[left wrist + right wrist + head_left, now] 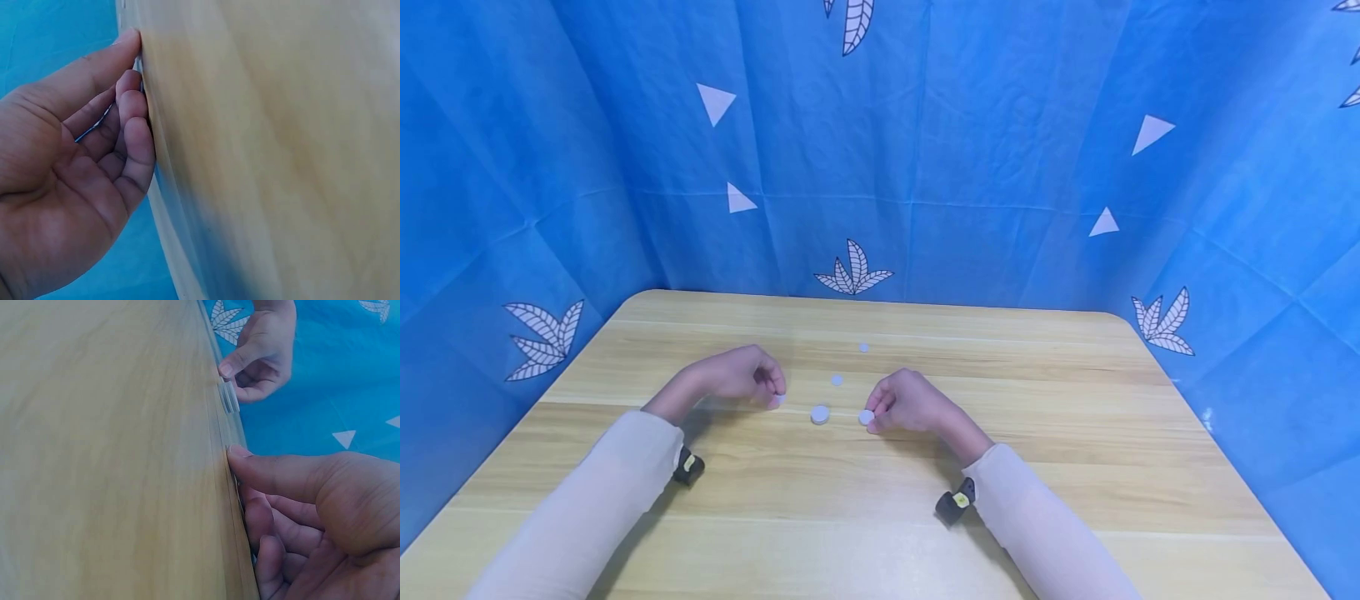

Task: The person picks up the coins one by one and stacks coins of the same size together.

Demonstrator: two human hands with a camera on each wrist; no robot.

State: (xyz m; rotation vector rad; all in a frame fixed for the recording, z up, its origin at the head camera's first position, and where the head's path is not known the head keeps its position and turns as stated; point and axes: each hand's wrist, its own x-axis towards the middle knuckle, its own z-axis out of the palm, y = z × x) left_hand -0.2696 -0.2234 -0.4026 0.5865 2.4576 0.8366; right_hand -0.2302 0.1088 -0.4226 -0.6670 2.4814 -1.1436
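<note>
My left hand [747,375] pinches a small white disc [781,399] at its fingertips, low over the table. To its right, my right hand [910,402] holds another white disc [866,417] between thumb and fingers, right at the tabletop. Between the two hands stands a short round white stack [820,415]; edge-on in the right wrist view, the stack [229,395] shows layers. In the left wrist view the left hand [81,150] has thumb and curled fingers close together at the table edge, its disc mostly hidden.
Two smaller white discs lie farther back on the wooden table [1000,517], one [837,380] just behind the stack and the other [863,347] nearer the back edge. A blue patterned curtain [1000,167] surrounds the table. Each wrist bears a small black camera [953,503].
</note>
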